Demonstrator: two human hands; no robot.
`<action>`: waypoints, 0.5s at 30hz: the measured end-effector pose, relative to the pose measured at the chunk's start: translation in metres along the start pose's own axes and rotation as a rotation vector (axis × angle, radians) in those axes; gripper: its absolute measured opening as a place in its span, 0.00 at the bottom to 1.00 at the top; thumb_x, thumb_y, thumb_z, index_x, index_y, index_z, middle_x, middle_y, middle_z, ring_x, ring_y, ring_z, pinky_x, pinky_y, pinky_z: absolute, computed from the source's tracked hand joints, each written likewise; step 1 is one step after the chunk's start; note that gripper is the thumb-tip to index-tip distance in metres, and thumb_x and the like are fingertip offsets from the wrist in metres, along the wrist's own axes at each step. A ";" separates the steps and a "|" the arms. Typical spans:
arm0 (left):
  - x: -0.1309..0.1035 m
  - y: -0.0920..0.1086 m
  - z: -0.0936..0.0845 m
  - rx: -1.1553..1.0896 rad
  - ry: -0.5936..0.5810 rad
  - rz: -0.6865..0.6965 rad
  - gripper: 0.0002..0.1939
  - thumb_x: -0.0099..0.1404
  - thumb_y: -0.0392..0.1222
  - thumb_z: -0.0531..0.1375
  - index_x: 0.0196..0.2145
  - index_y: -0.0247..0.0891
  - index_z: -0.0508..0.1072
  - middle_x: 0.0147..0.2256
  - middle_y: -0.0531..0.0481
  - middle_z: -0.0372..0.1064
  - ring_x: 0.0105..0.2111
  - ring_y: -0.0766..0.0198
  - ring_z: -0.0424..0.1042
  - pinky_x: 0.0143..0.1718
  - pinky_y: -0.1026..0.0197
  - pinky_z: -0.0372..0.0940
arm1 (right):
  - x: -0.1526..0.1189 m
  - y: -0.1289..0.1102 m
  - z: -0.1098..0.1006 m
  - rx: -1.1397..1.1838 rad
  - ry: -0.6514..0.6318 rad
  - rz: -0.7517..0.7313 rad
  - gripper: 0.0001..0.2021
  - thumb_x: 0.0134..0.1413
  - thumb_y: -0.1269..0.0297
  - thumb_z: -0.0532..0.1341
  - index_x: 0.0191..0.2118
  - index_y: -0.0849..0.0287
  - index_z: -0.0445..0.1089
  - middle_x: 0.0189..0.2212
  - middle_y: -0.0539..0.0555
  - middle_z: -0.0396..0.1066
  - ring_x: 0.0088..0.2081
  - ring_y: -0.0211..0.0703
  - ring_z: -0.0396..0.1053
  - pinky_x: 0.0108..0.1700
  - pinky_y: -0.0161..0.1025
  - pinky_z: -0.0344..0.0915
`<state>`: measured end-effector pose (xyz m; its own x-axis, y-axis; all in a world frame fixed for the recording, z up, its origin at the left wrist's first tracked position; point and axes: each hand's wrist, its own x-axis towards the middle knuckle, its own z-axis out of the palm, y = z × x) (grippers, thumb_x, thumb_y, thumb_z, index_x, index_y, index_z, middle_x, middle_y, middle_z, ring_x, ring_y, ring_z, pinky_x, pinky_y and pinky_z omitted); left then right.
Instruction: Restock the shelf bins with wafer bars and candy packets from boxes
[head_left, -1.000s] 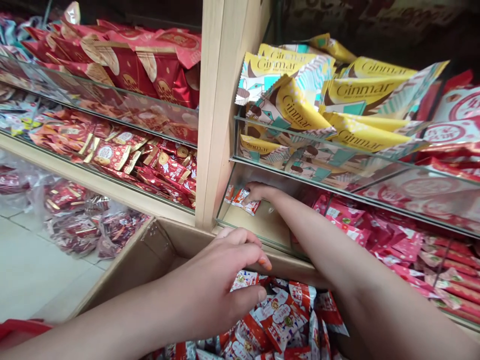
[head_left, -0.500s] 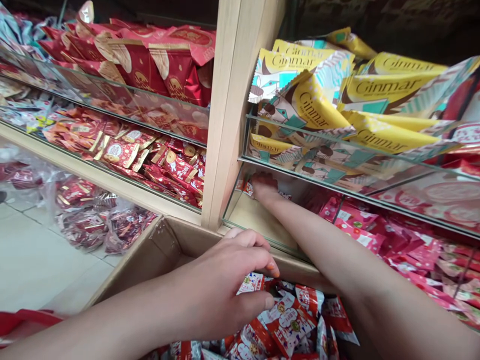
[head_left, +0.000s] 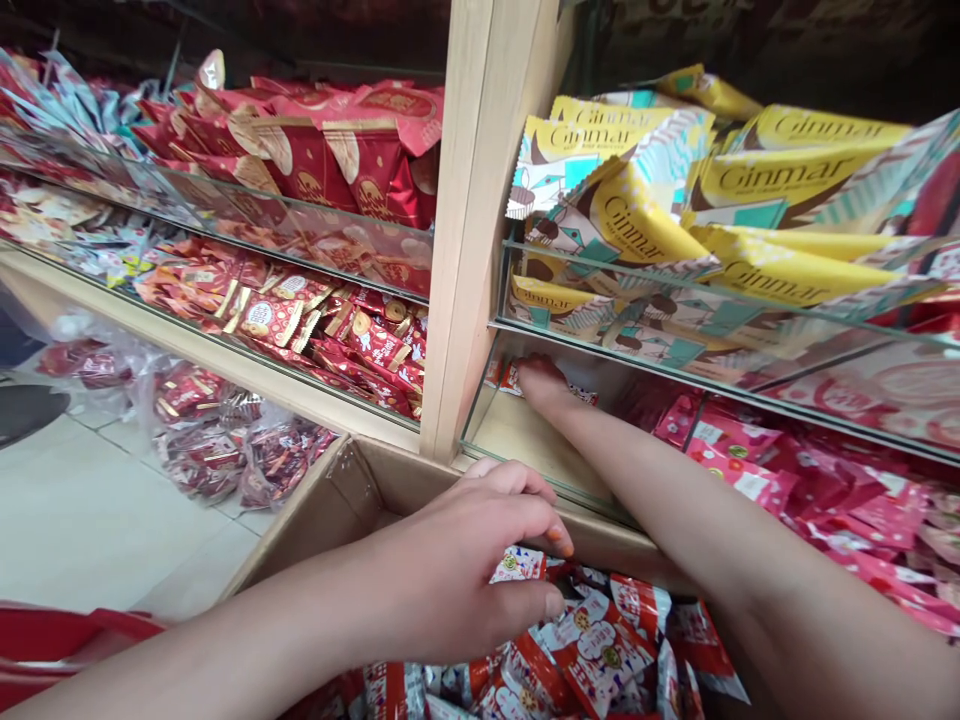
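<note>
Nearest me, the left hand (head_left: 480, 560) hovers over the box (head_left: 390, 480), thumb and fingers parted in a loose curl, with nothing visible between them. Red-white packets (head_left: 600, 645) lie heaped in the box, below this hand and to its right.

The right forearm (head_left: 697, 510) crosses the right part of the box into the bay (head_left: 517, 430) just beyond its far wall. There the right hand (head_left: 544, 380) has its fingers hidden from me; I cannot tell whether they grip or spread. Small packets (head_left: 510, 378) show on both sides of this hand, well beyond the box at the back of the bay, the left ones just beside the knuckles.

The step in hand, as I judge it, is handling these small packets; it goes best with the right wrist low, clear of the glass ledge (head_left: 720, 392), and a light touch that spares the wrappers.

Beyond the box to the right lie pink packets (head_left: 742, 455); higher up beyond it stand yellow packs (head_left: 795, 180).
</note>
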<state>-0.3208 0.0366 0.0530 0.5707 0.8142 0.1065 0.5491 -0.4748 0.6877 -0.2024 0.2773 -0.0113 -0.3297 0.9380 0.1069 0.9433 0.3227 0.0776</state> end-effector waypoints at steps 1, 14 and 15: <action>0.000 0.000 0.000 0.003 -0.002 -0.007 0.10 0.56 0.36 0.59 0.38 0.41 0.70 0.45 0.48 0.62 0.48 0.60 0.60 0.49 0.60 0.55 | -0.002 0.000 0.000 -0.009 0.011 -0.004 0.11 0.59 0.64 0.54 0.45 0.62 0.65 0.46 0.57 0.64 0.46 0.44 0.64 0.46 0.46 0.63; 0.000 0.002 0.000 0.006 -0.007 -0.010 0.11 0.56 0.34 0.59 0.38 0.40 0.70 0.45 0.48 0.62 0.47 0.60 0.60 0.50 0.60 0.55 | 0.000 0.004 -0.006 0.002 0.004 0.012 0.13 0.58 0.63 0.54 0.48 0.62 0.63 0.48 0.58 0.62 0.47 0.45 0.63 0.46 0.47 0.63; 0.000 0.002 -0.001 0.008 -0.008 -0.011 0.11 0.56 0.34 0.59 0.38 0.40 0.70 0.45 0.48 0.62 0.48 0.60 0.60 0.50 0.59 0.55 | 0.000 0.004 -0.006 0.015 -0.005 0.005 0.13 0.58 0.63 0.54 0.48 0.62 0.63 0.48 0.58 0.62 0.47 0.46 0.63 0.46 0.47 0.63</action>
<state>-0.3201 0.0355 0.0548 0.5696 0.8166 0.0935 0.5597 -0.4687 0.6834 -0.1985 0.2778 -0.0054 -0.3245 0.9403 0.1025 0.9455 0.3195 0.0624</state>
